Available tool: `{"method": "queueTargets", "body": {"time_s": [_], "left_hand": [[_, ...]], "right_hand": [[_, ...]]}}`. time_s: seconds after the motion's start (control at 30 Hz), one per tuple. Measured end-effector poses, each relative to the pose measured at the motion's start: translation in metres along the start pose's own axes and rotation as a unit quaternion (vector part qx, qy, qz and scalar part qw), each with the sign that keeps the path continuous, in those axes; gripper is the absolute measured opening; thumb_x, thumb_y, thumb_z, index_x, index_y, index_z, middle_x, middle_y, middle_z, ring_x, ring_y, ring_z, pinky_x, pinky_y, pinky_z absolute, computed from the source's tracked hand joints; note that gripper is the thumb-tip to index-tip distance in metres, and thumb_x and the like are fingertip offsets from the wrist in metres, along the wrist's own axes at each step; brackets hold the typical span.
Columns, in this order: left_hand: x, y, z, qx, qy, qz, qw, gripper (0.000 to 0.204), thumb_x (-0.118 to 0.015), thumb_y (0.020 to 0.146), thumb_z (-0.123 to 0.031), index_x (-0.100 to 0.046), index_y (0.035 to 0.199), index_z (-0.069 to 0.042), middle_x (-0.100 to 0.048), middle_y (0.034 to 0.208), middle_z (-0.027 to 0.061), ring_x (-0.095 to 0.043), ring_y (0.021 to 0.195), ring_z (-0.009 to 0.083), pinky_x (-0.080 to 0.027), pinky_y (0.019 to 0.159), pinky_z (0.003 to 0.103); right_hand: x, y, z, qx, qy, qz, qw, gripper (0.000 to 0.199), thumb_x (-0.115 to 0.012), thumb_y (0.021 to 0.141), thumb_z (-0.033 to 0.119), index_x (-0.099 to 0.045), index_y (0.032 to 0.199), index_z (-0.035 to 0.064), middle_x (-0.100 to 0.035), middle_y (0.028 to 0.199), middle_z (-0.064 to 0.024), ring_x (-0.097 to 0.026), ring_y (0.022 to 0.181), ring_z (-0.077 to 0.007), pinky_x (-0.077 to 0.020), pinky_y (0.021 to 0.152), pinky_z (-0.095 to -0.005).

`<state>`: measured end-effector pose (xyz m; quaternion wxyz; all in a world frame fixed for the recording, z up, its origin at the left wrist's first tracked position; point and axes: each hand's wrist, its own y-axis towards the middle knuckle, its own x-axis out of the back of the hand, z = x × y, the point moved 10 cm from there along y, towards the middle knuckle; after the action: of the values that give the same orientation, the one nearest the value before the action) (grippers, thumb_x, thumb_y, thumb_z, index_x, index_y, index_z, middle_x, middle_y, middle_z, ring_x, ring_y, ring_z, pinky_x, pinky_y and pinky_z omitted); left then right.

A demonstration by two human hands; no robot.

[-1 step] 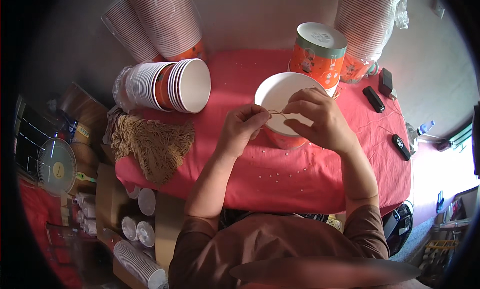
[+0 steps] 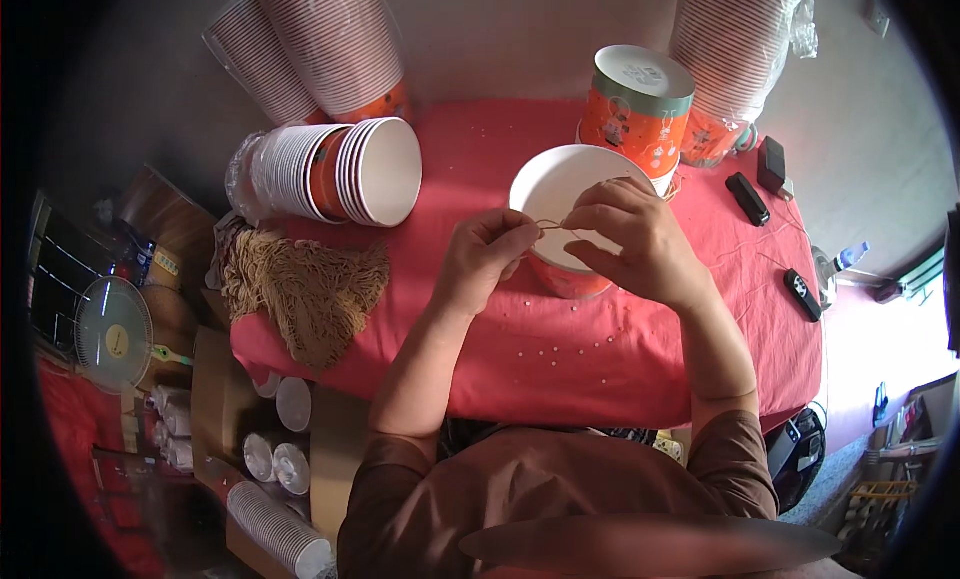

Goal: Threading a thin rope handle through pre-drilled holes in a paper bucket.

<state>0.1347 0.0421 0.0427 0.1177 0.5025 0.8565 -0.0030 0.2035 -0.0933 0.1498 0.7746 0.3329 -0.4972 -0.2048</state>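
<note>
A thin tan cord (image 2: 549, 225) forms a small loop between my two hands, above the front rim of an upright white-lined, orange paper bucket (image 2: 545, 177). My left hand (image 2: 478, 259) pinches the cord between thumb and forefinger. From the other side, the bent fingers of my right hand (image 2: 645, 241) meet the cord at their tips, with the thumb held a little apart below. Part of the bucket is hidden behind my hands. Left of them, a heap of similar tan cords (image 2: 310, 289) lies on the red-covered table (image 2: 460, 359).
An upside-down orange bucket (image 2: 637, 129) stands behind the upright one. Nested buckets (image 2: 330, 174) lie at left; tall wrapped stacks (image 2: 335, 49) rise behind. Small white beads (image 2: 553, 351) dot the cloth near me. Black devices (image 2: 748, 199) sit at right. An open carton (image 2: 335, 439) with plastic lids stands lower left.
My right hand has shifted very slightly left, its fingertips closer to my left hand. Everything else looks the same.
</note>
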Motion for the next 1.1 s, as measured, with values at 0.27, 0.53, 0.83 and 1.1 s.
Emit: {"method": "queueTargets", "body": {"time_s": [0.27,0.53,0.83,1.1], "left_hand": [[-0.002,-0.001,0.001,0.006,-0.005,0.013,1.000,0.010,-0.067,0.092,-0.011,-0.068,0.094,-0.001,-0.054,0.067,-0.0054,-0.035,0.049,0.0004,-0.023,0.043,0.019],[-0.006,-0.004,-0.014,-0.059,0.079,0.040,0.994,0.011,-0.068,0.092,-0.011,-0.069,0.098,-0.002,-0.060,0.074,-0.0032,-0.048,0.062,0.0021,-0.036,0.055,0.018],[-0.011,-0.010,-0.005,-0.034,0.020,0.071,0.997,0.012,-0.068,0.093,-0.007,-0.068,0.100,0.002,-0.069,0.086,0.0021,-0.060,0.077,0.0065,-0.049,0.070,0.022],[-0.015,-0.012,-0.013,-0.077,0.070,0.067,0.992,0.012,-0.065,0.093,-0.003,-0.068,0.103,0.003,-0.070,0.089,0.0039,-0.062,0.079,0.0065,-0.051,0.070,0.021]], "right_hand": [[-0.009,-0.001,0.003,0.039,-0.047,-0.006,0.998,0.017,-0.074,0.076,0.009,-0.067,0.090,0.0073,-0.065,0.086,-0.0063,-0.065,0.082,-0.0292,-0.0515,0.078,-0.0404],[0.004,0.001,-0.006,-0.017,-0.006,0.008,1.000,0.011,-0.066,0.082,0.000,-0.057,0.089,0.0011,-0.062,0.084,-0.0124,-0.062,0.081,-0.0334,-0.0493,0.076,-0.0411],[0.001,0.002,0.005,0.007,0.028,0.023,0.999,0.013,-0.066,0.081,0.001,-0.055,0.087,0.0029,-0.061,0.084,-0.0109,-0.060,0.077,-0.0331,-0.0485,0.071,-0.0419],[-0.016,-0.001,0.006,0.017,0.035,0.043,0.998,0.013,-0.068,0.082,0.004,-0.057,0.089,0.0053,-0.063,0.086,-0.0096,-0.062,0.080,-0.0326,-0.0494,0.073,-0.0421]]}}
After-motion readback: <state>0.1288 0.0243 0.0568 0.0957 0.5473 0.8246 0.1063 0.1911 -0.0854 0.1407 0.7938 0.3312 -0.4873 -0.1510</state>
